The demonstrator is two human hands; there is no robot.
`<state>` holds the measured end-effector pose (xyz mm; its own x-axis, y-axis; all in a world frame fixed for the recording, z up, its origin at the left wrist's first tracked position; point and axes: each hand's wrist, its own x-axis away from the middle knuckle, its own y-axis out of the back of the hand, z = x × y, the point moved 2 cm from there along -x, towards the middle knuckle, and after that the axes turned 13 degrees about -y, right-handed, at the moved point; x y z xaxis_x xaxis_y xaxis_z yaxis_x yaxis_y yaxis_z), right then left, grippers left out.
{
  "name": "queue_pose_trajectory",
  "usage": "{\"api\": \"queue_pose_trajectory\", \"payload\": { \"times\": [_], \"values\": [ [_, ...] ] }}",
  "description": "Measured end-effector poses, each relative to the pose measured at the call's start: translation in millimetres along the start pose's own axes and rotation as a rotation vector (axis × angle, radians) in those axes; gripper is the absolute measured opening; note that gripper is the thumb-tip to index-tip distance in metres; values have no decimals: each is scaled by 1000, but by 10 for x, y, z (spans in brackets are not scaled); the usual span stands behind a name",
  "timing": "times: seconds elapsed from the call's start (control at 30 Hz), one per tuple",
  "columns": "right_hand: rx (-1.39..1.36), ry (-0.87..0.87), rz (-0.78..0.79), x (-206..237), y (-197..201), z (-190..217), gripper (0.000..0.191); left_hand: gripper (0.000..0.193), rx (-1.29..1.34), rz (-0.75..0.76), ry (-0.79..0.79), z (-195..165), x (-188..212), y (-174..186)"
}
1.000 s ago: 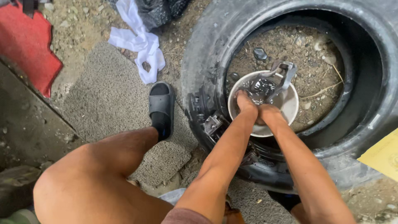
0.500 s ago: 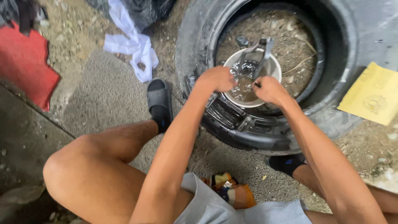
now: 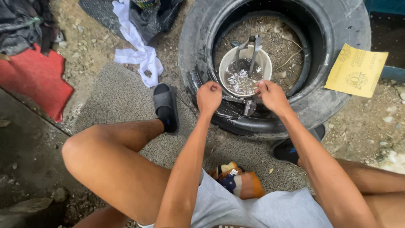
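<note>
A black tyre (image 3: pixel 333 90) lies flat on the gravel. Inside its hole stands a white bowl (image 3: pixel 225 63) of murky liquid, with a metal tool (image 3: pixel 253 48) leaning in it. My left hand (image 3: pixel 209 96) is a closed fist over the tyre's near wall, just left of the bowl. My right hand (image 3: pixel 272 95) hovers at the bowl's near right rim with its fingers curled in. I see nothing held in either hand. A small metal part (image 3: pixel 249 107) rests on the tyre between the two hands.
A black sandal (image 3: pixel 165 105) is on my left foot and a dark shoe (image 3: pixel 287 150) on my right. A white rag (image 3: pixel 141 52) and a red mat (image 3: pixel 36 80) lie to the left. A yellow paper (image 3: pixel 356 71) sits at the tyre's right.
Both hands came out of the bowl and back toward me, onto the tyre's near wall. They moved apart. The camera has also shifted.
</note>
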<state>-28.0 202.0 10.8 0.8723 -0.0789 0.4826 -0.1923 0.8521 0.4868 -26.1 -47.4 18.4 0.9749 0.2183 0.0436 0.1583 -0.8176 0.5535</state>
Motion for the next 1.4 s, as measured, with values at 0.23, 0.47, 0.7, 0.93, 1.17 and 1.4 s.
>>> {"api": "queue_pose_trajectory", "payload": {
  "times": [0.23, 0.47, 0.7, 0.93, 1.17, 1.4],
  "values": [
    [190, 167, -225, 311, -245, 55, 48, 13, 199, -343, 140, 32, 430, -73],
    [236, 12, -134, 388, -261, 87, 44, 18, 355, -598, 256, 100, 861, -266],
    [215, 186, -210, 483, -452, 446, 37, 13, 458, -722, 142, 340, 952, -325],
    [236, 264, -147, 272, -664, 729, 35, 12, 174, -668, 84, 243, 996, -52],
    [142, 257, -169, 92, -737, 668, 38, 21, -45, -209, -15, -136, 853, 166],
    [250, 317, -211, 276, -995, 580, 55, 60, -72, 208, -299, 148, 316, 154]
  ]
}}
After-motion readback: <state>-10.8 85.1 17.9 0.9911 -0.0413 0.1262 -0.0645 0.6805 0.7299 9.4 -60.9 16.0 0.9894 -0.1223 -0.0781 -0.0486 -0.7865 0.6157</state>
